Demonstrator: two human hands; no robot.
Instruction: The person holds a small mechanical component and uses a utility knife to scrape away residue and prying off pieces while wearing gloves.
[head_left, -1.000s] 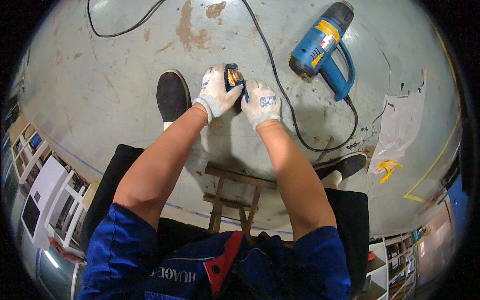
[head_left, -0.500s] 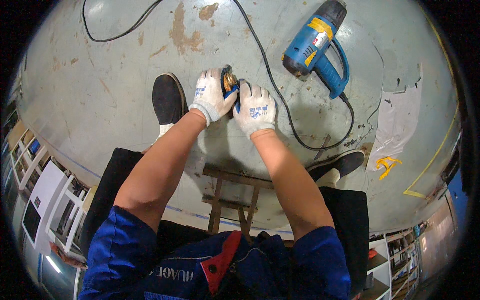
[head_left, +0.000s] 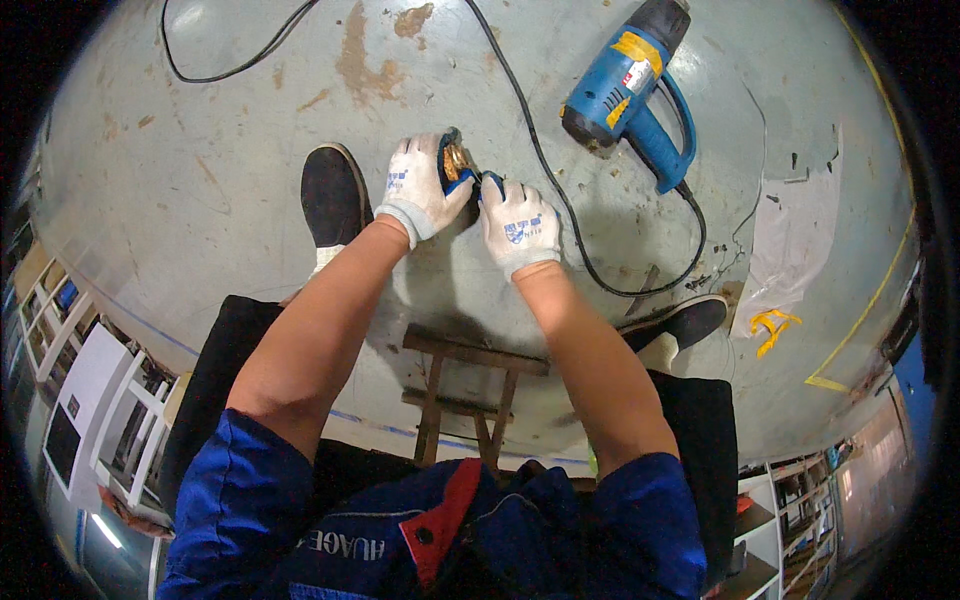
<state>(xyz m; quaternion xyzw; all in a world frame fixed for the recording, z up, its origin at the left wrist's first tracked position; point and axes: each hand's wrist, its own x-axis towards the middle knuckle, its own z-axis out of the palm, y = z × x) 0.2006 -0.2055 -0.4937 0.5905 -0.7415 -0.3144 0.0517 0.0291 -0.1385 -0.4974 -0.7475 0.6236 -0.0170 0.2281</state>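
My left hand, in a white knit glove with a blue palm, is closed around a small shiny gold-coloured metal piece. Only part of that piece shows between thumb and fingers, so its kind is unclear. Just right of it is my right hand, gloved the same way. Its fingers are curled inward, with the fingertips close to the left thumb; whatever they pinch is hidden. Both hands are held low above the grey floor, between my dark shoes.
A blue heat gun lies on the scuffed floor at the upper right. Its black cord loops past my right hand. Farther right lie a white sheet and a yellow strip. A wooden stool is beneath me.
My right hand has shifted slightly right, widening the gap from the left hand. The left hand still grips the gold-coloured piece in nearly the same place.
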